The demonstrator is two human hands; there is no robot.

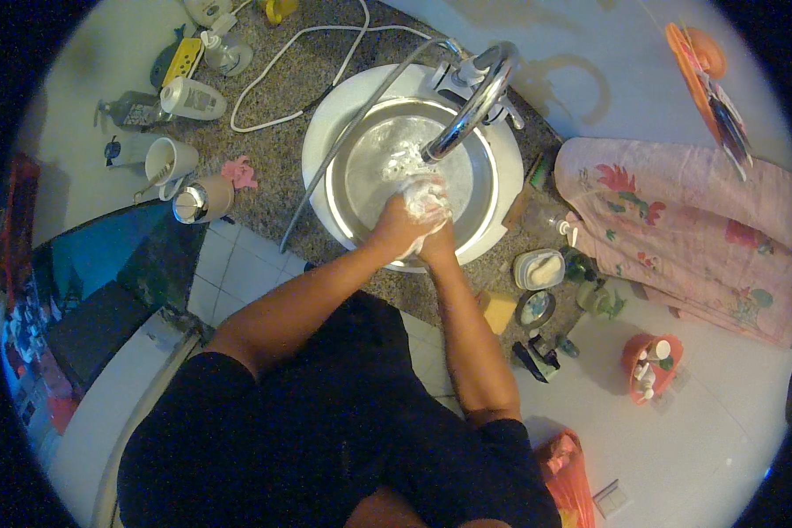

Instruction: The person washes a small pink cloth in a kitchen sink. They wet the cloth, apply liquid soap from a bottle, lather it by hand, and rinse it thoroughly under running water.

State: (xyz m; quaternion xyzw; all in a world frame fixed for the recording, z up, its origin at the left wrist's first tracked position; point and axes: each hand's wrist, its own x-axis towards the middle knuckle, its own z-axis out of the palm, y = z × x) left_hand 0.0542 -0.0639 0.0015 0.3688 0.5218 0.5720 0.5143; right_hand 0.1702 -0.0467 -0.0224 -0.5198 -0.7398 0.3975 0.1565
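Note:
Over a steel wash basin my two hands are pressed together, coated in thick white lather. My left hand meets my right hand near the basin's front side. The foam hides most of the fingers, so whether anything lies between the palms cannot be made out. Just beyond them, white suds lie on the basin floor. A curved chrome faucet arches in from the back right, its spout end above the suds. I cannot make out any running water.
A grey hose crosses the basin's left rim. Left on the granite counter stand a white mug and several bottles. A soap dish, a yellow sponge and a round brush sit right, near a hanging pink towel.

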